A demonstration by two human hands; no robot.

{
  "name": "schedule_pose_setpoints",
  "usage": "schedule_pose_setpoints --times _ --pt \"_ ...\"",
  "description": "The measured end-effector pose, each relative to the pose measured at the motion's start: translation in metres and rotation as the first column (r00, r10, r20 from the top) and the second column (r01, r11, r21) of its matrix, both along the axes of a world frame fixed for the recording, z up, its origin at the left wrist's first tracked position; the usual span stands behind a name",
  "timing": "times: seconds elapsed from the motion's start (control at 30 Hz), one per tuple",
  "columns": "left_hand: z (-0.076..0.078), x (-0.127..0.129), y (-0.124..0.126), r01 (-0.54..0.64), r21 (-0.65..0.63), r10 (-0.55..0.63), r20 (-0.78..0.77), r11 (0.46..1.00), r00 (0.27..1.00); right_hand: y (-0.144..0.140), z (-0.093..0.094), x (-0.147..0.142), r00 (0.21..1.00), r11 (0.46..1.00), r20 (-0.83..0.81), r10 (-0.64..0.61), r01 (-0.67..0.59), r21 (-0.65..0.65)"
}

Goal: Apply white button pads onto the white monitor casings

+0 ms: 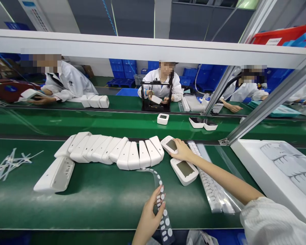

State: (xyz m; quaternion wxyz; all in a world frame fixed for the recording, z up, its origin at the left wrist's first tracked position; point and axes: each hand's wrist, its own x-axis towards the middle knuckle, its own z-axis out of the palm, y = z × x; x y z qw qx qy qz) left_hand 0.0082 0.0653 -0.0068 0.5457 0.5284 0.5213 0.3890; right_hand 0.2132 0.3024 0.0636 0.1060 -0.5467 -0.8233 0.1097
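Observation:
My left hand (pixel 150 216) pinches a clear strip of white round and oval stickers (pixel 167 223) between thumb and fingers; the strip hangs over the front edge of the green work surface. My right hand (pixel 183 150) reaches forward, its fingers closed over a white device with a grey screen (pixel 167 141). A second white screen device (pixel 185 169) lies face up just below that hand. To the left, a row of several white wedge-shaped devices (pixel 99 148) leans together. One more white device (pixel 54 175) stands apart in front of the row's left end.
Thin white strips (pixel 9 166) are piled at far left. Clear plastic packaging with white pieces (pixel 211 190) lies right, near a white foam tray (pixel 252 180). A metal post (pixel 265 92) slants at right. Beyond the green conveyor (pixel 122 122), several co-workers sit; one (pixel 153 81) handles a white device.

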Motion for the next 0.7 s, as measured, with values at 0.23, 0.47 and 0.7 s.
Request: schedule_pose_setpoints --times 0.23,0.47,0.7 --pt "-0.002 -0.001 0.0 -0.033 0.06 0.033 0.003 0.998 0.999 -0.028 -0.006 -0.005 0.997 0.995 -0.016 -0.069 0.068 -0.072" --pt "0.003 -0.002 0.0 -0.025 0.047 0.025 -0.006 0.999 1.0 -0.023 -0.003 0.005 0.995 0.995 -0.087 -0.041 0.033 -0.089" --pt "0.002 -0.002 -0.001 -0.015 0.05 0.016 -0.031 0.999 0.999 -0.015 0.003 -0.019 0.984 0.983 -0.078 0.157 -0.148 0.112"
